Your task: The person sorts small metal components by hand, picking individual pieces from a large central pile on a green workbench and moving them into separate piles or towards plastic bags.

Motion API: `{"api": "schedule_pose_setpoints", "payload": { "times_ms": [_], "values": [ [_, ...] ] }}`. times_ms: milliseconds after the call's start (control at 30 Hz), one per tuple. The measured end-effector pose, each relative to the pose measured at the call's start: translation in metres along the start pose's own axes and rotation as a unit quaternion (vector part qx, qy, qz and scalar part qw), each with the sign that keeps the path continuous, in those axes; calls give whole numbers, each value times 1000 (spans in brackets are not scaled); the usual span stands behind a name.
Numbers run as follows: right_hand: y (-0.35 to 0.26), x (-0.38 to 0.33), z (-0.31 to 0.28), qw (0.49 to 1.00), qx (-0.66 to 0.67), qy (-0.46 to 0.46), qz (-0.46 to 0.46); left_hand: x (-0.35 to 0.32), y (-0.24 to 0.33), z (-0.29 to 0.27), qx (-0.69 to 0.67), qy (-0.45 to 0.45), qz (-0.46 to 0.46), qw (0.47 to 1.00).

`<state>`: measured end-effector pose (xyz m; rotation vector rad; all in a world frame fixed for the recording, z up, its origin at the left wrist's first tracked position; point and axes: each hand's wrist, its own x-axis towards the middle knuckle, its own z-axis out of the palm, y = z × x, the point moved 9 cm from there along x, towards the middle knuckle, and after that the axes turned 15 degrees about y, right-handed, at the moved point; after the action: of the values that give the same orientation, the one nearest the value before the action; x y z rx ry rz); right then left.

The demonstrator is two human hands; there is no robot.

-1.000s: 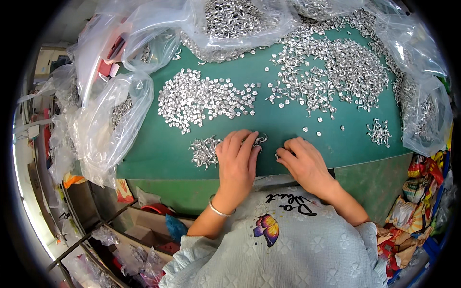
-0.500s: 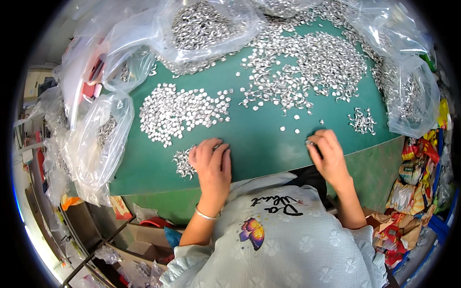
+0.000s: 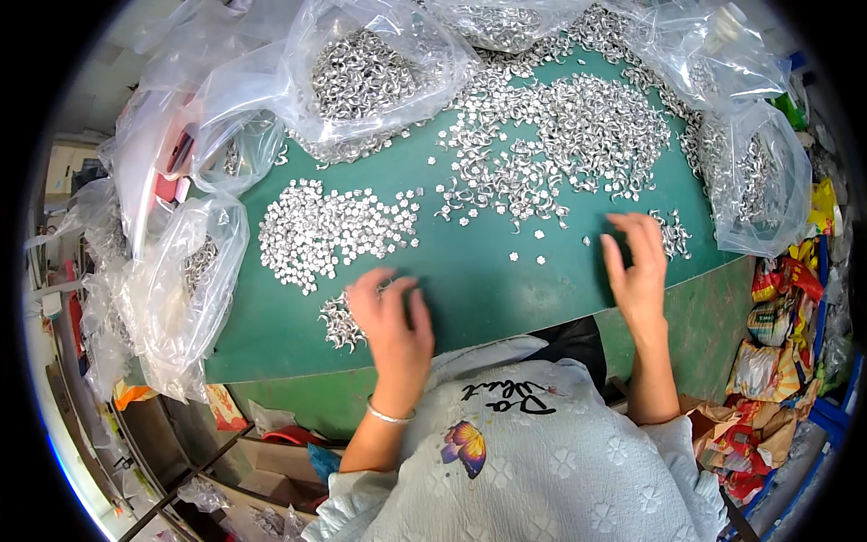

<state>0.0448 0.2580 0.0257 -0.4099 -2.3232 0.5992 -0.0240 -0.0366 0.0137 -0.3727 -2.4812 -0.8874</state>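
Left hand [image 3: 392, 327] sits blurred at a small heap of curved silver pieces [image 3: 338, 327] on green tabletop [image 3: 488, 289] — its grip cannot be told. Right hand [image 3: 643, 273]: thumb and fingers spread — beside a second small heap [image 3: 675, 238].

- Evidently a workshop
- Broad, smooth green worktable [image 3: 479, 280]
- Heaps of small, curved, silvery metal pieces [image 3: 601, 131] across it
- Clear plastic bags [image 3: 441, 65] of similar pieces
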Motion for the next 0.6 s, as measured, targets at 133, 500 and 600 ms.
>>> {"api": "schedule_pose_setpoints", "payload": {
  "times_ms": [133,500,600],
  "values": [
    [-33,8,35,996,-43,-39,-65,5,58,35,-77,-83,61,992],
    [-19,20,34,998,31,-36,-44,19,82,95,-98,-163,150,970],
    [-19,23,46,995,-11,-64,-70,21,75,98,-113,-172,117,972]
  ]
}}
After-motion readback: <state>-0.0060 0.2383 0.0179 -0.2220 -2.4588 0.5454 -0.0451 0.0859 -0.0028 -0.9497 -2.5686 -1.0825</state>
